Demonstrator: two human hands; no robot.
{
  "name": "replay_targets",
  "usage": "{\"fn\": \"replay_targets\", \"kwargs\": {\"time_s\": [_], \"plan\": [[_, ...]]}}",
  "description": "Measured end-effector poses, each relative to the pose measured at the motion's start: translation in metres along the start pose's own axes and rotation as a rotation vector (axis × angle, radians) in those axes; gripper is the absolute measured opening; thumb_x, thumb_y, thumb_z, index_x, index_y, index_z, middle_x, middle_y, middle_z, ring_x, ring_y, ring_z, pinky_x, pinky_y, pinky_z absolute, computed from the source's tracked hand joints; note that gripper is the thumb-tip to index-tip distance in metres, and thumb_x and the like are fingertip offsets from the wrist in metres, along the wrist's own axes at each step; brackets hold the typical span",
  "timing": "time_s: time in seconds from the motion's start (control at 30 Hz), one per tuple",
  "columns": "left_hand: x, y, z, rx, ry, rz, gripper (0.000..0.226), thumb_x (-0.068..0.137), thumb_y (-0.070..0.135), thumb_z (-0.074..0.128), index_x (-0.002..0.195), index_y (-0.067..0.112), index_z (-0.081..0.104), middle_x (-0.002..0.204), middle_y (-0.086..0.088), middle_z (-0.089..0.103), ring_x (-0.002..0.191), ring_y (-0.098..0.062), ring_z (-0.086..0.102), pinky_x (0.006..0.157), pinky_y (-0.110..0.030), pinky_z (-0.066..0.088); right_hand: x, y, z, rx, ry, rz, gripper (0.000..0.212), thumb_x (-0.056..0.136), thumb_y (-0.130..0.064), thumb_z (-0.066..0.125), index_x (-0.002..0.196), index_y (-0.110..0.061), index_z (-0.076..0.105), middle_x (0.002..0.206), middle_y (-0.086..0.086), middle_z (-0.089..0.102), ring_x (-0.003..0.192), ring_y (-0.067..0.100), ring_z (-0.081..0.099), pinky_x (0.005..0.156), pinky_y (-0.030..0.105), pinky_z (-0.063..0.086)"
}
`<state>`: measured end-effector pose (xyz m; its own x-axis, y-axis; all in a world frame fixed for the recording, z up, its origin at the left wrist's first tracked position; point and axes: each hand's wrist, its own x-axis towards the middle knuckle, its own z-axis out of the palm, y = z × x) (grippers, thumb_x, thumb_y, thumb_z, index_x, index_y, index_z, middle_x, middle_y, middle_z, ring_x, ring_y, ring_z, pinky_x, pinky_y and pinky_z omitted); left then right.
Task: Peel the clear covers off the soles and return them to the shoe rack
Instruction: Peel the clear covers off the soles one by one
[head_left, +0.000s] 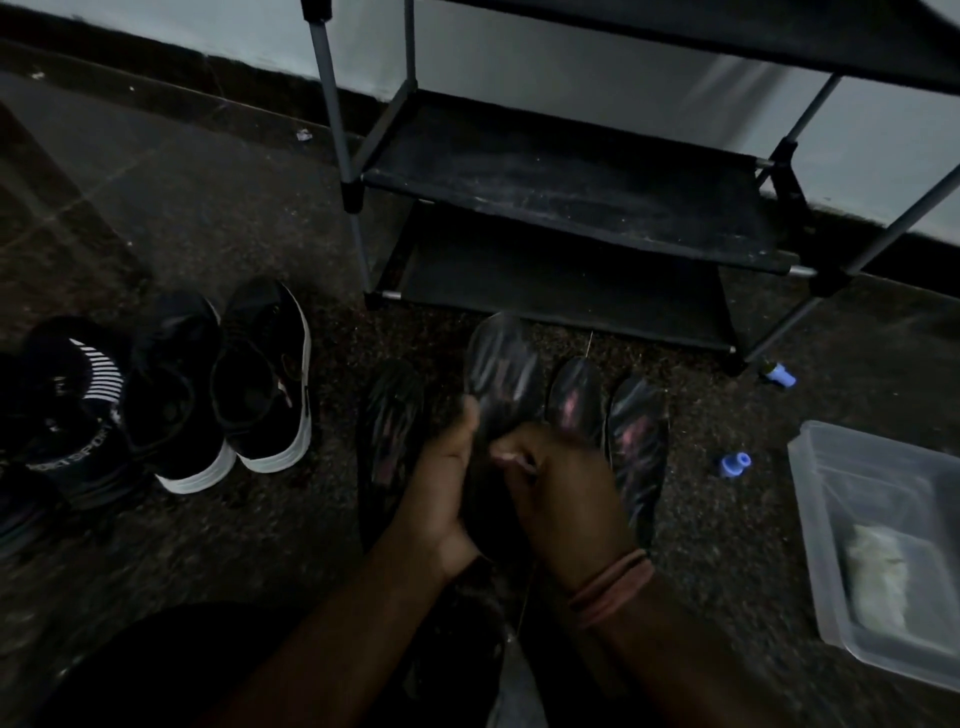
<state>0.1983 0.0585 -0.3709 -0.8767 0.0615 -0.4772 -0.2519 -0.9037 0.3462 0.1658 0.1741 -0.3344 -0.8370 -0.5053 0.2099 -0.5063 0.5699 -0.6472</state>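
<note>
Soles (501, 371) glossy, film-wrapped; rack (566, 192) matt cloth, probably; tub (815, 483) translucent plastic.

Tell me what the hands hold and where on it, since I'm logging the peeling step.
Both hands hold one insole: the left hand grips its lower half, and the right hand's fingers pinch at its middle.

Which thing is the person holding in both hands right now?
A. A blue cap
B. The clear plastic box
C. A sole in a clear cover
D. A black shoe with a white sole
C: the left hand and right hand both grip the wrapped sole, raised in front of the shoe rack.
</note>
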Motion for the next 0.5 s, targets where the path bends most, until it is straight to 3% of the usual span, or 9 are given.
{"fn": "replay_targets", "kwargs": {"time_s": [0.07,0.23,0.27,0.37,0.43,0.5], "plan": [[-0.002,-0.010,0.000,0.047,0.006,-0.076,0.057,0.103,0.048,0.044,0.129,0.002,0.066,0.123,-0.021,0.069,0.110,-0.032,0.069,0.104,-0.044,0.050,0.002,0.004,-0.003,-0.102,0.105,-0.005,0.013,0.077,-0.002,0.063,0.077,-0.014,0.067,0.075,0.003,0.067,0.072,0.018,0.064,0.069,0.033,0.048],[0.000,0.004,-0.008,-0.047,0.082,0.005,0.054,0.103,0.047,0.047,0.125,0.003,0.068,0.115,-0.020,0.072,0.101,-0.031,0.072,0.099,-0.045,0.053,-0.010,-0.020,0.002,0.212,-0.298,0.079,0.016,0.082,-0.009,0.070,0.089,-0.023,0.073,0.082,-0.013,0.072,0.079,-0.004,0.066,0.069,0.008,0.046],[0.000,0.005,-0.009,-0.065,0.092,0.003,0.054,0.104,0.048,0.045,0.126,0.003,0.068,0.118,-0.021,0.071,0.102,-0.032,0.072,0.099,-0.046,0.051,-0.010,-0.017,0.003,0.195,-0.299,0.070,0.015,0.082,-0.010,0.070,0.088,-0.024,0.072,0.082,-0.013,0.072,0.078,-0.004,0.066,0.069,0.011,0.048],[-0.001,-0.003,-0.004,0.000,0.079,-0.035,0.056,0.107,0.047,0.038,0.139,0.006,0.059,0.129,-0.022,0.068,0.106,-0.033,0.072,0.089,-0.044,0.058,0.000,0.005,-0.006,0.017,-0.065,0.108,0.013,0.085,-0.010,0.068,0.086,-0.023,0.070,0.083,-0.008,0.072,0.078,0.006,0.068,0.071,0.029,0.055],[-0.002,-0.005,-0.002,0.022,0.082,-0.031,0.054,0.107,0.044,0.037,0.141,0.007,0.057,0.131,-0.020,0.067,0.106,-0.031,0.073,0.081,-0.041,0.062,0.000,0.007,-0.009,-0.068,0.025,0.109,0.012,0.086,-0.009,0.065,0.086,-0.021,0.070,0.084,-0.001,0.073,0.078,0.015,0.069,0.070,0.031,0.053],[0.001,-0.003,-0.004,0.002,0.069,-0.013,0.056,0.107,0.046,0.038,0.144,0.007,0.055,0.134,-0.020,0.065,0.112,-0.031,0.070,0.087,-0.042,0.061,-0.008,-0.006,-0.006,-0.034,-0.062,0.060,0.012,0.085,-0.010,0.063,0.084,-0.021,0.069,0.082,-0.003,0.072,0.077,0.013,0.068,0.071,0.032,0.053]]}}
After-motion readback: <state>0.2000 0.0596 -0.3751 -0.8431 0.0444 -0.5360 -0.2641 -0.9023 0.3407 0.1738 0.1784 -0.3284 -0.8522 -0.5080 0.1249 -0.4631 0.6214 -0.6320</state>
